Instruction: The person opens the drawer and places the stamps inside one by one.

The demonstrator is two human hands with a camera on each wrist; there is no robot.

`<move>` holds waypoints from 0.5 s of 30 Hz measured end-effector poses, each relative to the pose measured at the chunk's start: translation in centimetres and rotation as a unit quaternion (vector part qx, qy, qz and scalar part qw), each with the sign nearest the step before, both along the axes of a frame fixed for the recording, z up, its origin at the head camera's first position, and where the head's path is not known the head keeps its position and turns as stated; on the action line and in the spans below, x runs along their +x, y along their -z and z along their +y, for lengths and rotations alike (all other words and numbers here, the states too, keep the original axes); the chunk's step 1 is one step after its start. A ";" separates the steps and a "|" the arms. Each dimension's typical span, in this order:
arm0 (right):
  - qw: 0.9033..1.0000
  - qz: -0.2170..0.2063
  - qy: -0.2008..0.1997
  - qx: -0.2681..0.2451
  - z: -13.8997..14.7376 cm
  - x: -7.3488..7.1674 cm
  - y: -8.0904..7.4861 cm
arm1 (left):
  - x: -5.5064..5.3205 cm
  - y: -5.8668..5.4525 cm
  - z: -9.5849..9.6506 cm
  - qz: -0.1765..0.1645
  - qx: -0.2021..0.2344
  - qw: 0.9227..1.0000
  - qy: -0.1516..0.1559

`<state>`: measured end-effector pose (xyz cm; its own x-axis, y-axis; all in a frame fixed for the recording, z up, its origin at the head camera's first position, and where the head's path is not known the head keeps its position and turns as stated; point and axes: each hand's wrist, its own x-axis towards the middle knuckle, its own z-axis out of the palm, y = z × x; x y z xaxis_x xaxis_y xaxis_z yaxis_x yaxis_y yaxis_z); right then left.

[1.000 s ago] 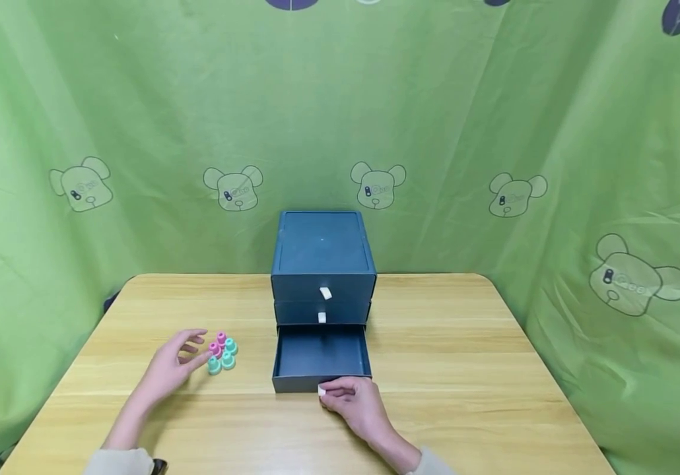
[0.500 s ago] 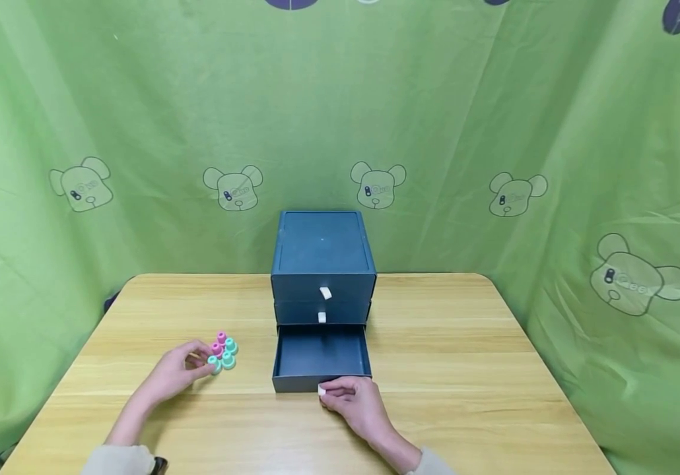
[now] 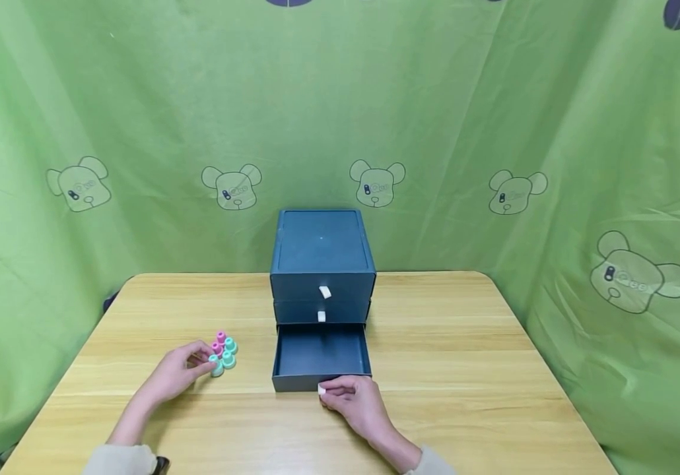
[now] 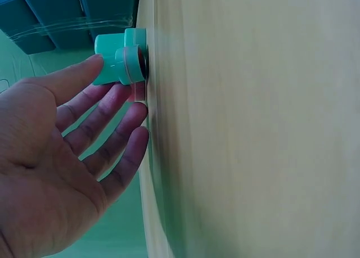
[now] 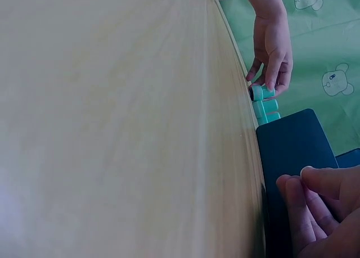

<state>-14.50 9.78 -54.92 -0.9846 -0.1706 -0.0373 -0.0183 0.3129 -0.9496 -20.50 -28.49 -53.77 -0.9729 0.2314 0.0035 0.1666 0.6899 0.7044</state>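
My left hand (image 3: 176,375) pinches the front teal piece (image 3: 216,367), a small peg with a narrow top and a wide round base, between thumb and fingertips. That base tilts off the table in the right wrist view, where the piece (image 5: 260,93) shows its dark underside. Right beside it stand two other teal pegs (image 3: 228,359) and two pink ones (image 3: 218,349). At the bottom drawer (image 3: 292,384), pulled out and bare inside, my right hand (image 3: 359,404) pinches the white pull tab (image 3: 321,389) with thumb and forefinger.
The dark blue cabinet (image 3: 322,244) stands at the back middle of the wooden table (image 3: 447,356). Its two upper drawers are closed, each with a white tab (image 3: 325,291). A green curtain (image 3: 435,119) with bear drawings hangs behind and at both sides.
My left hand has come down to the front teal peg, its fingers have closed on it, and the peg now tilts slightly. My right hand and the drawer stay put.
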 end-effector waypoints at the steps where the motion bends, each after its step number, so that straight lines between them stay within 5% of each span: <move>1: 1.000 0.000 0.000 0.000 0.0 0.0 0.0 | 0.0 0.0 0.0 0.002 -0.001 1.000 0.001; 15: 1.000 -0.007 0.001 -0.015 0.0 0.0 0.1 | 0.2 -1.0 0.2 0.034 -0.004 0.999 -0.002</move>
<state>-14.47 9.82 -55.04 -0.9842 -0.1706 -0.0467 -0.0039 0.2846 -0.9586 -20.28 -28.30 -52.72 -0.9711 0.2287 0.0683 0.2122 0.6960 0.6860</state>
